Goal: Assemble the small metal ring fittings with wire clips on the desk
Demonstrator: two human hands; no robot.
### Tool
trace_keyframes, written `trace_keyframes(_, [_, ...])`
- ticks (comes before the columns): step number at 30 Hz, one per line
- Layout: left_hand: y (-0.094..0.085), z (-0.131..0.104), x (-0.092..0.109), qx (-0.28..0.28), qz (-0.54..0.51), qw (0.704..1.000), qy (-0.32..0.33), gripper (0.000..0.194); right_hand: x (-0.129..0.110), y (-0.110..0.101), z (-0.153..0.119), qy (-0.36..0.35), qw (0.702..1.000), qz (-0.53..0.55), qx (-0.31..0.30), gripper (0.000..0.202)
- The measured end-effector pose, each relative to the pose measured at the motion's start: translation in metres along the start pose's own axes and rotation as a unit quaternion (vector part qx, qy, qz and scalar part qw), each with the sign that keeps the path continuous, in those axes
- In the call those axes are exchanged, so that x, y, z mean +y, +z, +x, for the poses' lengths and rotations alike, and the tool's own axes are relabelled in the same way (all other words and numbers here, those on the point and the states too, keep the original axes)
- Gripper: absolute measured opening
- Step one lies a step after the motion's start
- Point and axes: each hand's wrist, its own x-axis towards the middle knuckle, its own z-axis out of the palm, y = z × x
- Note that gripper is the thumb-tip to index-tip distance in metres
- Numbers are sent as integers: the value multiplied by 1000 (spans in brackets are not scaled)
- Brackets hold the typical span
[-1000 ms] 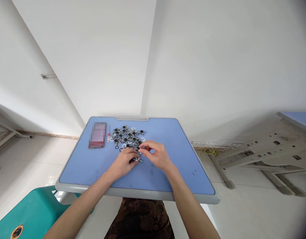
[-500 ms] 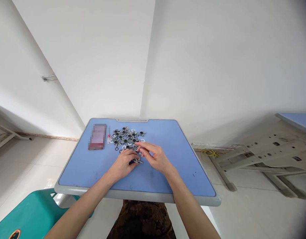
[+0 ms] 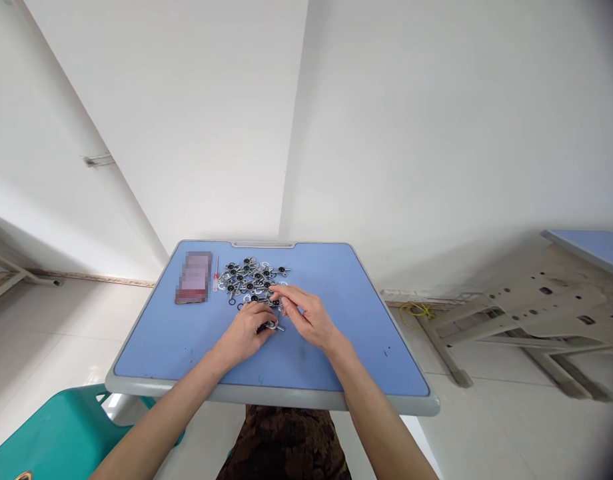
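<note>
Blue desktop (image 3: 356, 333): metal part (image 3: 273, 325) between hands (image 3: 244, 331), pile (image 3: 250, 286) just beyond.

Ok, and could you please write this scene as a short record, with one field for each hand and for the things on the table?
left hand: holds a metal part, its pin pointing right
right hand: near the left hand; whether it holds anything is too small to tell
pile: metal pieces with black round parts
screwdriver: left of the pile
flat item: blurred, left of the screwdriver
</note>
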Motion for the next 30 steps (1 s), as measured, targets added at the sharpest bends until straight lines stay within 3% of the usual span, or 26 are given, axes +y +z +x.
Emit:
trace_keyframes(4, [-2, 1, 3, -4, 8, 1000, -2, 12, 0, 2, 1, 22, 998, 58, 12, 24])
trace_keyframes(8, [-3, 1, 4, -9, 19, 1000, -10, 12, 1, 8, 1, 27, 997, 15, 69, 10])
trace_keyframes(11, [-2, 0, 3, -9, 22, 1000, -7, 13, 3, 11, 1, 10, 996, -16, 87, 13])
trace_keyframes(17, [-2, -2, 2, -3, 23, 1000, 0, 17, 2, 11, 0, -12, 998, -24, 49, 16])
trace_keyframes(23, [-3, -1, 3, -8, 24, 1000, 7, 15, -4, 2, 0, 30, 999, 24, -4, 27])
trace_keyframes(30, [-5, -1, 5, -12, 25, 1000, 8, 12, -3, 0, 0, 39, 999, 33, 4, 25])
